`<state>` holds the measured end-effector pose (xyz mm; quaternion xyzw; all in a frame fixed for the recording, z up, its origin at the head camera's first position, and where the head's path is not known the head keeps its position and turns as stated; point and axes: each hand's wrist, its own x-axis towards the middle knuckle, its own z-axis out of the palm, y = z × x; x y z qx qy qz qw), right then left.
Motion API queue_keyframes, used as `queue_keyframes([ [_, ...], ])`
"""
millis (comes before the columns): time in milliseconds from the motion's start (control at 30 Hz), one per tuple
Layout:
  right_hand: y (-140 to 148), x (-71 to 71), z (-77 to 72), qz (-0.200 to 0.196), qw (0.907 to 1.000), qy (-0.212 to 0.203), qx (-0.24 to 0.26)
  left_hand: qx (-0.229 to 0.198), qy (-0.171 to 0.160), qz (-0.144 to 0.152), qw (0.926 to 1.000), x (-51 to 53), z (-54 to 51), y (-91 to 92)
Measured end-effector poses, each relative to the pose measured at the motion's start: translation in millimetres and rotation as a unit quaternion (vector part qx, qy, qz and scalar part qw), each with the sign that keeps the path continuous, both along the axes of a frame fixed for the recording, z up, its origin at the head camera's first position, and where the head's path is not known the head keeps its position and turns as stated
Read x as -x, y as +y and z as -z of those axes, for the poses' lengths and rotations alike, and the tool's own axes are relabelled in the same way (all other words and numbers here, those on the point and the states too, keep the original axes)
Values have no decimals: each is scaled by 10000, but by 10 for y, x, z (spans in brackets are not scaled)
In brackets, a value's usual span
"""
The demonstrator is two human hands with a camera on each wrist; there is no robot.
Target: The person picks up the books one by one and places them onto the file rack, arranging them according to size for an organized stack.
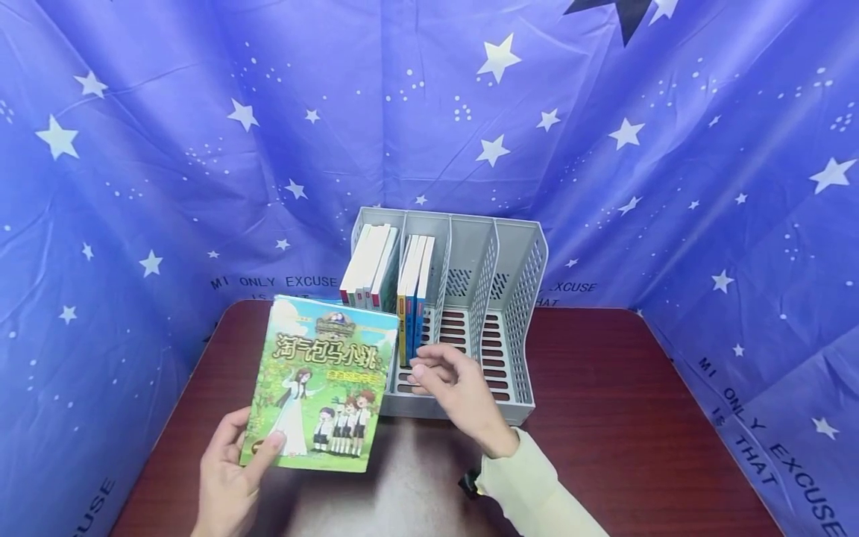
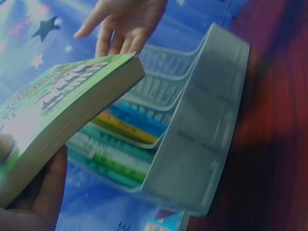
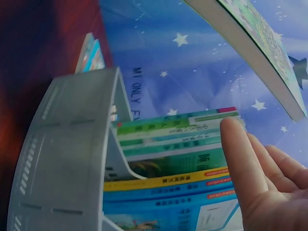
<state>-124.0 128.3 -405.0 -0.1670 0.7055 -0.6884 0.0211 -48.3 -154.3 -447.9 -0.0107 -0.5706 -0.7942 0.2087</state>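
Observation:
My left hand [image 1: 231,470] grips a green storybook [image 1: 322,388] by its lower left corner, thumb on the illustrated cover. In the left wrist view, the book's page edges [image 2: 86,106] face the camera. My right hand [image 1: 463,391], holding nothing, is in front of a grey file rack [image 1: 463,406] with its fingers loosely bent. Close to those fingers, slim yellow and blue books [image 1: 412,298] stand in the rack's second compartment from the left. Several thicker books [image 1: 369,257] fill the leftmost compartment, their lower parts hidden by the storybook in the head view.
The rack stands on a dark red wooden table [image 1: 604,447], its two right compartments showing slotted bottoms. More book covers [image 3: 94,55] lie beyond the rack's left side. A blue star-patterned cloth [image 1: 429,112] hangs around the table. Near my right sleeve is a small black object [image 1: 468,483].

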Motion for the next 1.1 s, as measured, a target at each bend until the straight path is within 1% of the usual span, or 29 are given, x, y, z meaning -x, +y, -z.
queue_keyframes([
  [100, 18, -30, -62, -255, 9987, -125, 434, 120, 249, 495, 9984, -7, 12, 57],
  [200, 47, -59, -107, -358, 9968, -193, 692, 133, 326, 909, 9952, -2, 27, 106],
  [267, 62, -75, -127, -400, 9962, -190, 754, 143, 315, 1113, 9932, 4, 38, 132],
  [400, 72, -108, -177, -361, 9971, -153, 645, 195, 421, 1464, 9881, 26, 74, 165],
  [600, 78, -159, -218, 114, 9997, -22, 221, 391, 526, 1845, 9806, 76, 134, 181],
  [767, 83, -188, -225, 100, 9995, 179, 236, 442, 612, 2153, 9736, 123, 158, 151],
  [833, 82, -201, -228, 83, 9993, 249, 256, 430, 575, 2278, 9711, 139, 157, 138],
  [933, 79, -227, -236, 234, 9989, 352, 217, 473, 426, 2458, 9672, 162, 142, 125],
  [1033, 73, -261, -257, 531, 9977, 373, 177, 562, 174, 2586, 9642, 181, 117, 127],
  [1100, 66, -285, -276, 737, 9965, 345, 185, 667, 9, 2593, 9635, 194, 99, 143],
])
